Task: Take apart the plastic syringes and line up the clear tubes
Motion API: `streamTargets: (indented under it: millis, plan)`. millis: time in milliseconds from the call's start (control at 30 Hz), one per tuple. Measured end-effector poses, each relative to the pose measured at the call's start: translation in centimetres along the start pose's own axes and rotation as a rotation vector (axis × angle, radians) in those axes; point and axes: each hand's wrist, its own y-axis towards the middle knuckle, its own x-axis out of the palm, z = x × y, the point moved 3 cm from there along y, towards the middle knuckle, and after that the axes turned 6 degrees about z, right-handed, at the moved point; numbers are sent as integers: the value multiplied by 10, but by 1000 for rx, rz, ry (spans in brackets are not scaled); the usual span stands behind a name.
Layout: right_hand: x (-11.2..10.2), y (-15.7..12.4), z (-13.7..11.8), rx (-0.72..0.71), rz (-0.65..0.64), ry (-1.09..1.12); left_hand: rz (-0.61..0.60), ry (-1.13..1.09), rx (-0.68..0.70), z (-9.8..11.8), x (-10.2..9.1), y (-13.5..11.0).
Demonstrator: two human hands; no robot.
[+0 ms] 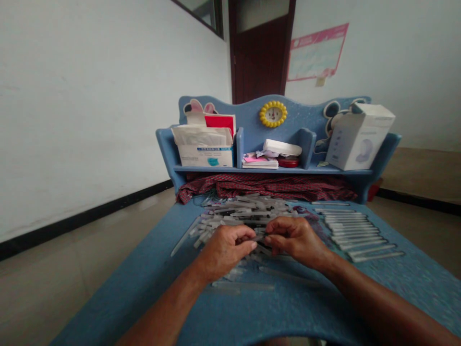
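Note:
My left hand (226, 248) and my right hand (296, 240) meet over the middle of a blue desk (151, 283). Both have their fingers curled and pinched together around a small clear plastic piece (261, 237) held between them. Just beyond the hands lies a loose heap of clear plastic tubes (240, 211). To the right of my right hand, a neat row of the same tubes (355, 233) lies side by side. A few single tubes (252, 286) rest on the desk under my wrists.
A blue shelf (273, 169) stands at the desk's back with a mask box (205, 149), papers, a yellow clock (272, 114) and a white carton (358, 137). Red checked cloth (266, 186) lies beneath it. A dark door (260, 53) is behind.

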Motion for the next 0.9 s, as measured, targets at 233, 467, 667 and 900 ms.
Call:
streamTargets:
  millis: [233, 467, 667, 900]
  plan:
    - [-2, -2, -4, -82, -112, -197, -74, 202, 116, 6, 0, 0]
    - [-3, -2, 3, -30, -192, -261, -92, 254, 162, 8, 1, -1]
    - [-2, -3, -2, -38, -151, -171, -71, 264, 176, 9, 1, 0]
    - [-5, -3, -5, -69, -133, -277, -77, 253, 162, 10, 3, 0]
